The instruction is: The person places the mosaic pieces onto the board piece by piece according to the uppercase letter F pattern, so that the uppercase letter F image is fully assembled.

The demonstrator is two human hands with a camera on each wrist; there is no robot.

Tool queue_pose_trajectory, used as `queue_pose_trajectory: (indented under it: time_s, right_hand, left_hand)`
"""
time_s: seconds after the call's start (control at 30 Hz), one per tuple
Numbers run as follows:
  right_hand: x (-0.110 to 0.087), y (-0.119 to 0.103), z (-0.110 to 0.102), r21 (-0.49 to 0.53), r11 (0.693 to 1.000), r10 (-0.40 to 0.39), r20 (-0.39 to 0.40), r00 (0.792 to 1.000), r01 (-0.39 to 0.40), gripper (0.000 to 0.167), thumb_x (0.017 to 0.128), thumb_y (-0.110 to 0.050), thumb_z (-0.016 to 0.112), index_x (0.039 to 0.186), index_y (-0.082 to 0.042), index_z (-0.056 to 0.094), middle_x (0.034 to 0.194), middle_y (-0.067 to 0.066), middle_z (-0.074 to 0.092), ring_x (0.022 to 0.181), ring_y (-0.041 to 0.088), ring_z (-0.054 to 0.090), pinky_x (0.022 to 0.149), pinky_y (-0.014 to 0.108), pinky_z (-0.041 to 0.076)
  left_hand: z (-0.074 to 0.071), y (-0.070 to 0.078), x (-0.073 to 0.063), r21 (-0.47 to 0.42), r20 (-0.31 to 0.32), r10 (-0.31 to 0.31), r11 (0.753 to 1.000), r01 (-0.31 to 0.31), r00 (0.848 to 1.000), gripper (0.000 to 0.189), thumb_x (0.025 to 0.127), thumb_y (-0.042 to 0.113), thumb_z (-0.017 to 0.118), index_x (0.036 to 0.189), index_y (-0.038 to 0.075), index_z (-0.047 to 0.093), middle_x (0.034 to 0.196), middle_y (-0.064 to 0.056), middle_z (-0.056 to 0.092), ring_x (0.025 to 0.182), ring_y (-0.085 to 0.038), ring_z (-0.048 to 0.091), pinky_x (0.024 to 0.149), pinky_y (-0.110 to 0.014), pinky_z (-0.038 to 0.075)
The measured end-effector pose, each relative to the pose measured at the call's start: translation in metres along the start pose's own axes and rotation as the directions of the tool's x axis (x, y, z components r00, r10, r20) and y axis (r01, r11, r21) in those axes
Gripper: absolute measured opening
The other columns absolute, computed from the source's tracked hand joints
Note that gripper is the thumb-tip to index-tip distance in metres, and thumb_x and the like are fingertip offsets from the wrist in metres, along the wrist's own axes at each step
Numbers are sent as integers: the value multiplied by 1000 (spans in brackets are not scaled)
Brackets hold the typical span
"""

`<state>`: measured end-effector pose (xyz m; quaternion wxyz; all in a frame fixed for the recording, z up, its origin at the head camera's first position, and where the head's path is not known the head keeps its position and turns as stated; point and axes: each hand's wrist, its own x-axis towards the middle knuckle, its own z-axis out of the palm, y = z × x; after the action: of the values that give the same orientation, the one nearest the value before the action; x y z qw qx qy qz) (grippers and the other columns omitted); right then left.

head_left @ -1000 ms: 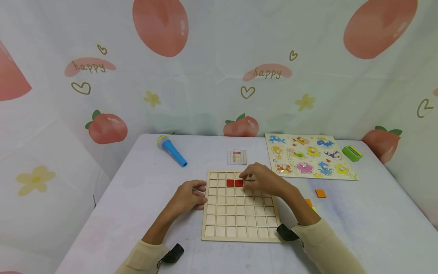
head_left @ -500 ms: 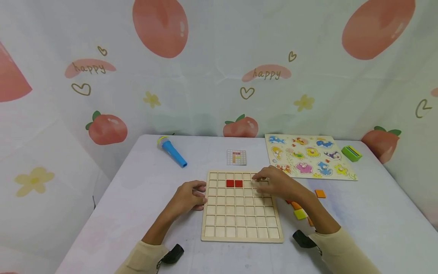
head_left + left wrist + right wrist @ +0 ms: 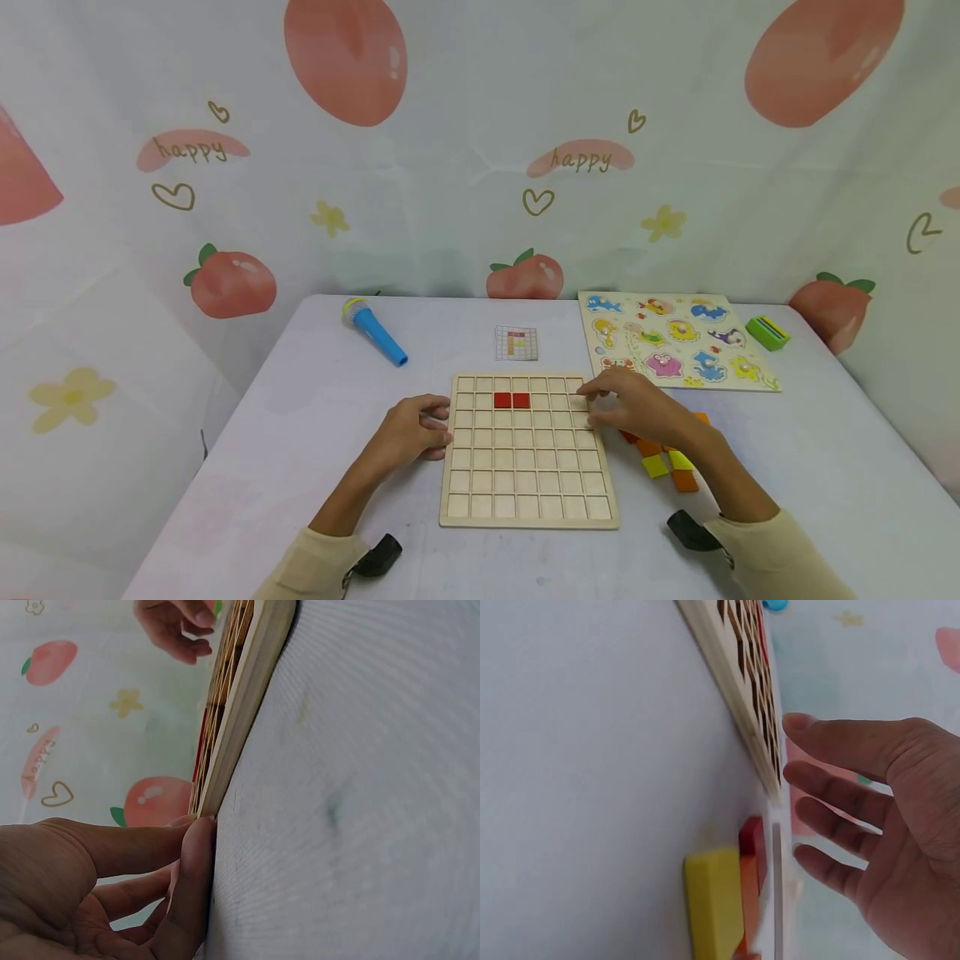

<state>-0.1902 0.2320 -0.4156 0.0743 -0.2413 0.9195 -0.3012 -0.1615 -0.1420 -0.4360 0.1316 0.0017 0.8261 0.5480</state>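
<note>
A wooden grid board (image 3: 525, 471) lies flat on the table, with two red square tiles (image 3: 512, 401) side by side in its second row. My left hand (image 3: 408, 433) is at the board's left edge, thumb and fingertips against the rim. In the left wrist view these fingertips (image 3: 196, 829) meet the edge of the board (image 3: 244, 697). My right hand (image 3: 637, 406) hovers over the board's upper right edge, fingers spread. The right wrist view has nothing between the thumb and fingers of this hand (image 3: 900, 802).
Several orange, red and yellow tiles (image 3: 655, 467) lie right of the board, partly under my right forearm. Behind the board is a small printed grid card (image 3: 516, 343). A toy microphone (image 3: 380, 335), an animal puzzle board (image 3: 682, 333) and a green box (image 3: 767, 333) stand farther back.
My right hand has drawn back from beside the red tiles to the board's right edge, uncovering more loose tiles. Both red tiles stay in place. My left hand has kept still.
</note>
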Motion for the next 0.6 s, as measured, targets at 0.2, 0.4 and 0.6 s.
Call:
queue_pose_trajectory:
  time_s: [0.2,0.4,0.6]
  right_hand:
    - [-13,8,-4,-21,998,52,-5,999,-52,40,93,-25,83,129,-11,75,114,-2,70,107,20,61,96,45,57]
    - [-26,12,-9,-13,991,132,7,991,-132,40,91,-29,84,127,-13,75,118,1,69,111,22,60,97,46,57]
    - [-34,14,-12,-20,987,163,8,987,-162,44,89,-32,86,127,-13,76,118,0,71,111,22,61,97,47,58]
  left_hand:
    - [0,0,1,-12,5,4,1000,-4,1000,53,89,-10,75,140,-2,64,119,-12,66,91,-17,69,69,-34,68]
    - [-1,-1,1,-19,4,2,1000,-2,1000,53,89,-11,75,140,-3,63,120,-13,66,92,-17,69,69,-34,68]
    - [-1,0,0,-28,4,4,1000,-3,1000,53,89,-11,75,140,-3,63,120,-13,66,91,-17,70,69,-34,68]
